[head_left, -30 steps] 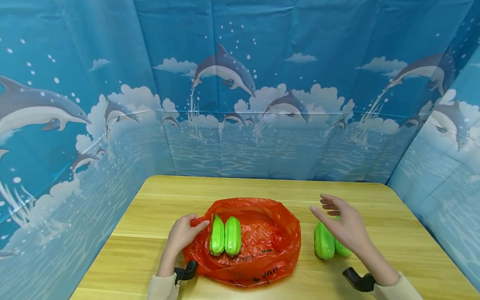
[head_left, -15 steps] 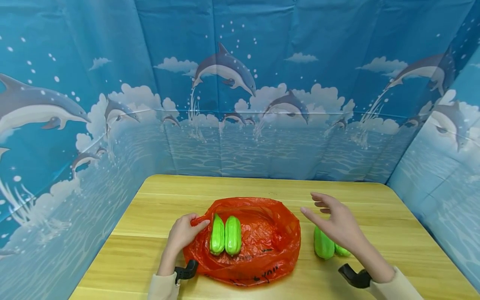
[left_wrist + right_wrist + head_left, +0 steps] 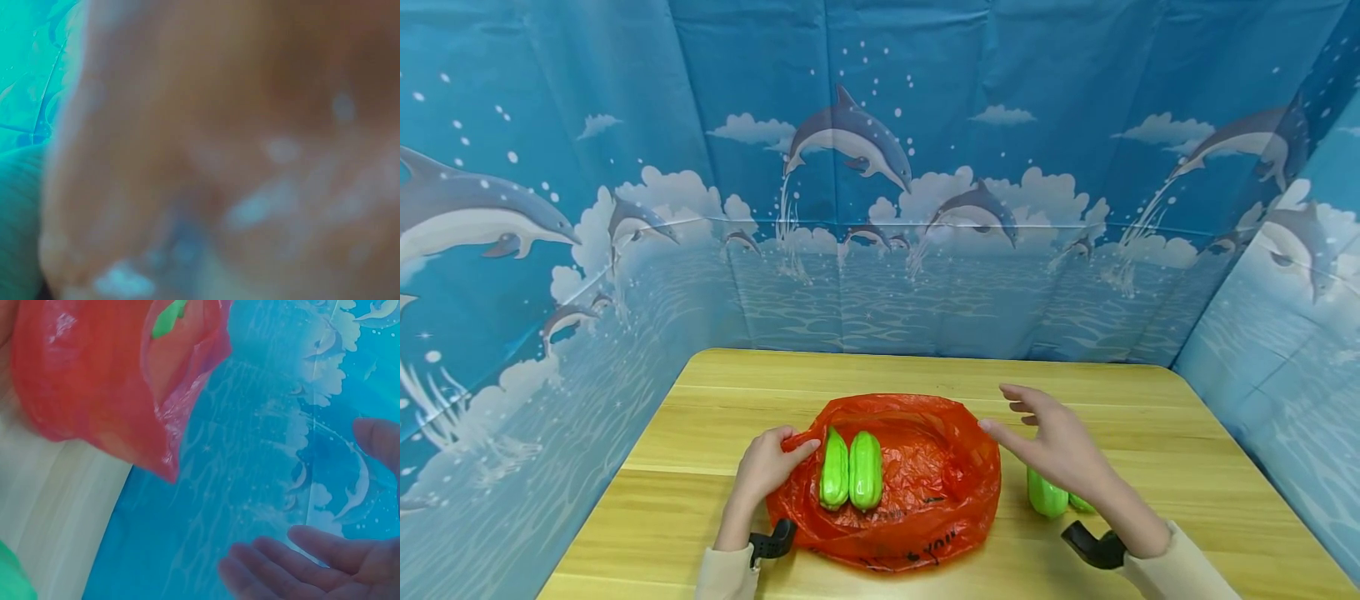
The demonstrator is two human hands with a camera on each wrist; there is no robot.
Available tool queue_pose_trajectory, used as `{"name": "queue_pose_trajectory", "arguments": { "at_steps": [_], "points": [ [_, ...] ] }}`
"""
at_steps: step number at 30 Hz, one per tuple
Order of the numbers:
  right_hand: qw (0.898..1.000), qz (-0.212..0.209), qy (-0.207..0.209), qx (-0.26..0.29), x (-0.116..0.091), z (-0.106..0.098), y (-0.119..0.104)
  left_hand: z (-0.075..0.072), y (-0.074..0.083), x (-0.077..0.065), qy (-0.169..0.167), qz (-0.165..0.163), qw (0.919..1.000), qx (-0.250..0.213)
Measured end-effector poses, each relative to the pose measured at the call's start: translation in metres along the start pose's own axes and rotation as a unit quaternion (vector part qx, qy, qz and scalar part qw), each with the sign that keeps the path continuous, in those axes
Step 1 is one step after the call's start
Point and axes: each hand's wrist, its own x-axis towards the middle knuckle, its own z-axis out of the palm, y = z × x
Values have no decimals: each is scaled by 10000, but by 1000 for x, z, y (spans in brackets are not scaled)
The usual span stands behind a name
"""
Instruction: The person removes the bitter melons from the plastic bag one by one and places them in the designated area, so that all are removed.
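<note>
Right hand [image 3: 1060, 446] moved nearer red bag [image 3: 917, 467], thumb spread; left hand [image 3: 767, 468] pinches bag.

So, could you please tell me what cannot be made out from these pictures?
Head view: much of the two green vegetables beside the red bag, covered by the right hand.
Head view: some of the bag's printing, broken up by folds.
Left wrist view: nearly everything, lost in close-up blur.
Right wrist view: the rest of a green shape, cut off by the lower left corner.
</note>
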Motion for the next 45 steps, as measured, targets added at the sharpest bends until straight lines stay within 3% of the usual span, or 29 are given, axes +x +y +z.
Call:
{"name": "queue_pose_trajectory", "arguments": {
  "at_steps": [7,30,45],
  "points": [
    [9997,-161,-180,25,6,8,-8,0,0,1,8,11,10000,-9],
    [9972,-134,-683,-274,16,33,-27,3,-2,2,-31,47,10000,0],
    [9921,-307,-1141,-427,22,45,-34,5,-1,-4,-7,18,10000,-49]
  ]
}}
